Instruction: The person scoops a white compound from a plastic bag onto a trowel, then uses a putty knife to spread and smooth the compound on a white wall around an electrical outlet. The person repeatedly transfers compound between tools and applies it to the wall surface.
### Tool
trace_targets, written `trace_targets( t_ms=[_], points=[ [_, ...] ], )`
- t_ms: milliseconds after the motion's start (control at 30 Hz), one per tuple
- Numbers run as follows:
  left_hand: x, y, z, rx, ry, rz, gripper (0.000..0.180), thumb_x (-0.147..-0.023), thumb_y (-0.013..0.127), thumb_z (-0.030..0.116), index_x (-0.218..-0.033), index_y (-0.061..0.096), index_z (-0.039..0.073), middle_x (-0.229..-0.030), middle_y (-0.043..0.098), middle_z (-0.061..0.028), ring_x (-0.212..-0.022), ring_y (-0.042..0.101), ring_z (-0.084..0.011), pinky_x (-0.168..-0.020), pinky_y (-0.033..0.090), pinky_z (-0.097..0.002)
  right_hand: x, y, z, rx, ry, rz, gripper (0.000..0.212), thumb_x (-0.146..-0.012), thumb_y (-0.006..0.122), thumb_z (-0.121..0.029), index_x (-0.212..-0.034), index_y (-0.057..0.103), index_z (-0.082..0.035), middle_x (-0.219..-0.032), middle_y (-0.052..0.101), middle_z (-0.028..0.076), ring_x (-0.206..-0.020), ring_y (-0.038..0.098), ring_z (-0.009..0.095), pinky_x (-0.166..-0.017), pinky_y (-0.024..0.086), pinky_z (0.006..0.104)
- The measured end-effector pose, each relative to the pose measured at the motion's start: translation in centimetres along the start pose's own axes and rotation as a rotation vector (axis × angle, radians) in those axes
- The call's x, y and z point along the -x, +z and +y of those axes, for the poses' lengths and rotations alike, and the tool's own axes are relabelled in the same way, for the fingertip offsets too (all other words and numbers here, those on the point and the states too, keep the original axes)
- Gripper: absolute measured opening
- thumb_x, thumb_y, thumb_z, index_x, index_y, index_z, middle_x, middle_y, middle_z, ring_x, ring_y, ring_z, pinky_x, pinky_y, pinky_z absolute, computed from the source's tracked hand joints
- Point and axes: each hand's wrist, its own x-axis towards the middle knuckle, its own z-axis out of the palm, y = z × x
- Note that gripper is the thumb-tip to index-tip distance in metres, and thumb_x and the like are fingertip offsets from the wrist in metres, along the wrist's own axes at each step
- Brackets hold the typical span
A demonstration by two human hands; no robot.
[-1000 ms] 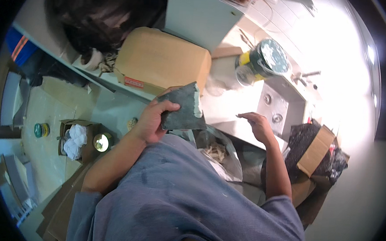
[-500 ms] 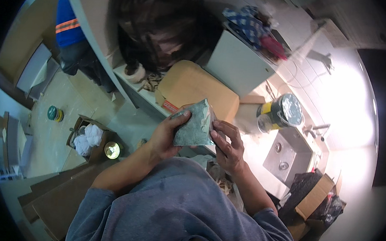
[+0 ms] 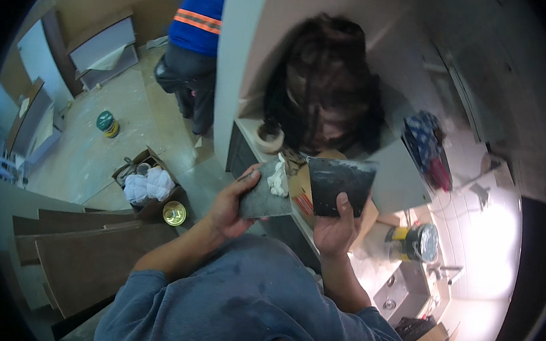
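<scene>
In front of my chest, my left hand (image 3: 227, 206) grips a grey flat putty spreader (image 3: 259, 198), thumb on its face. A thick ridge of white putty (image 3: 278, 178) clings along that spreader's right side. My right hand (image 3: 337, 232) holds a second, black putty spreader (image 3: 334, 182) upright, the thumb pressed on its smeared face. A narrow gap separates the two blades. The fingers behind both blades are mostly hidden.
A dark bag (image 3: 330, 79) sits on the counter, near a tape roll (image 3: 267, 138). At right stand a paint bucket (image 3: 415, 241) and a sink (image 3: 398, 287). A box of white cloths (image 3: 150, 186) and an open can (image 3: 174, 213) lie left. A person in blue (image 3: 197, 26) stands beyond.
The two blades, close together before, are now apart; the black one in my right hand has turned to show its face. My view has swung, shifting the room rightward.
</scene>
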Motion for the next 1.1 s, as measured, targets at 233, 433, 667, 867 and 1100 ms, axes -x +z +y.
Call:
trace_targets(
  t_ms=[233, 433, 667, 867, 1100],
  points=[
    [4.0, -0.2, 6.5, 0.126, 0.046, 0.099, 0.039, -0.107, 0.053, 0.030, -0.141, 0.049, 0.012, -0.115, 0.071, -0.0074, -0.078, 0.076, -0.0183, -0.044, 0.056, -0.0269, -2.3, 5.1, 8.9, -0.171, 0.784, -0.275, 0.060, -0.081, 0.063, -0.016, -0.139, 0.053, -0.002, -0.124, 0.066, 0.013, -0.113, 0.066, 0.028, -0.103, 0.053, 0.0431],
    [9.1, -3.8, 12.2, 0.061, 0.249, 0.118, 0.036, -0.108, 0.050, 0.034, -0.138, 0.049, 0.013, -0.115, 0.069, -0.0033, -0.083, 0.074, -0.0149, -0.051, 0.057, -0.0285, -4.1, 10.1, 13.0, -0.010, 0.747, -0.440, 0.063, -0.075, 0.061, -0.009, -0.137, 0.053, -0.005, -0.119, 0.066, 0.013, -0.109, 0.067, 0.028, -0.098, 0.056, 0.0443],
    [11.0, -4.4, 14.8, -0.070, 0.771, 0.531, 0.042, -0.107, 0.052, 0.039, -0.143, 0.047, 0.017, -0.120, 0.066, -0.0033, -0.099, 0.071, -0.0166, -0.061, 0.062, -0.0336, -0.5, 16.3, 18.2, 0.466, -0.212, -1.006, 0.054, -0.090, 0.062, 0.006, -0.142, 0.047, 0.001, -0.130, 0.060, 0.018, -0.119, 0.062, 0.032, -0.106, 0.047, 0.0413],
    [12.5, -5.3, 16.8, -0.065, 0.897, 0.555, 0.044, -0.107, 0.053, 0.039, -0.145, 0.046, 0.017, -0.121, 0.065, -0.0045, -0.098, 0.071, -0.0188, -0.059, 0.060, -0.0353, -2.7, 20.1, 25.5, 0.923, -0.057, -1.595, 0.062, -0.080, 0.061, 0.010, -0.141, 0.055, -0.002, -0.133, 0.061, 0.022, -0.124, 0.061, 0.038, -0.106, 0.048, 0.0403],
    [13.0, -10.7, 21.8, -0.074, 1.285, 0.746, 0.046, -0.100, 0.055, 0.023, -0.144, 0.046, 0.010, -0.131, 0.060, -0.0105, -0.117, 0.063, -0.0266, -0.095, 0.056, -0.0429, -8.6, 24.1, 29.0, 0.637, 0.234, -1.135, 0.055, -0.090, 0.058, 0.001, -0.145, 0.051, -0.001, -0.131, 0.062, 0.010, -0.121, 0.058, 0.020, -0.108, 0.043, 0.0330]
  ],
)
